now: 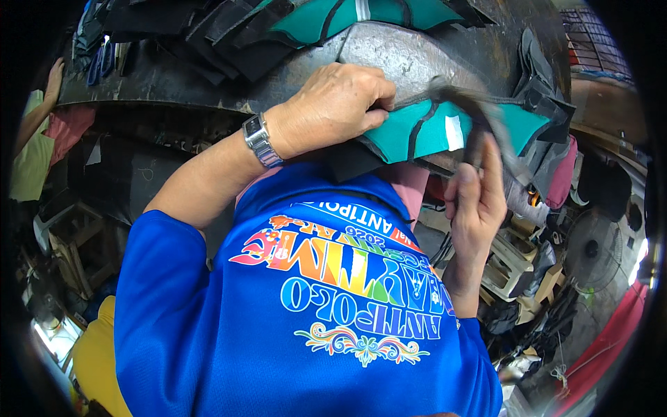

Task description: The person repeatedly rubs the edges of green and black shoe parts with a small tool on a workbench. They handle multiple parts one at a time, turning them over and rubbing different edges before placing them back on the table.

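Left hand [332,104] pinches the teal piece [424,128] at its left edge, on the bench [410,59]. Right hand [476,198], below-right, grip closed on a dark strap [479,115]. Keep the pinch firm, the strap taut along the edge.

stacked pieces [229,28] crowd bench [417,59], centre bare

Stacked teal-and-black fabric pieces [326,17] on the dark worktable [410,59]; standing fan [592,250] right of it, below.
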Tool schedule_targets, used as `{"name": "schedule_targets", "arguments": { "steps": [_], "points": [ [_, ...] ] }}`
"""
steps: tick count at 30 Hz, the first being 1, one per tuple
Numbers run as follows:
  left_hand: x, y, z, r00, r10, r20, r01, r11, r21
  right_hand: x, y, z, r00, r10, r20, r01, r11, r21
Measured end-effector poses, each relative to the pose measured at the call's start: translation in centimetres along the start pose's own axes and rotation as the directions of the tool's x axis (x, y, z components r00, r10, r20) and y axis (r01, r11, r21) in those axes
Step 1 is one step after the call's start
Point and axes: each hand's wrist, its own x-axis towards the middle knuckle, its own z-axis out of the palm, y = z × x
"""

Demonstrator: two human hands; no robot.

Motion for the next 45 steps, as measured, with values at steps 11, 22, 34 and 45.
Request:
{"name": "schedule_targets", "arguments": {
  "steps": [11,22,34,45],
  "points": [
    [0.1,-0.3,0.0,1.0,0.022,0.007,-0.021,1.0,-0.015,0.2,-1.5,1.4,0.998,-0.055,0.01,0.055,0.998,-0.029],
    [-0.8,-0.1,-1.6,0.981,-0.162,0.106,0.169,0.984,-0.054,0.9,0.9,2.3,0.991,0.032,0.132,0.011,0.951,-0.309],
    [-1.2,-0.7,-0.6,0.995,-0.092,0.04,0.096,0.991,-0.091,0.0,0.6,2.6,0.988,0.003,0.153,0.038,0.964,-0.263],
    [4.1,-1.0,-0.9,0.998,-0.006,0.063,0.011,0.997,-0.074,1.3,-3.1,0.8,0.944,-0.23,-0.236,0.265,0.955,0.131]
  ]
}}
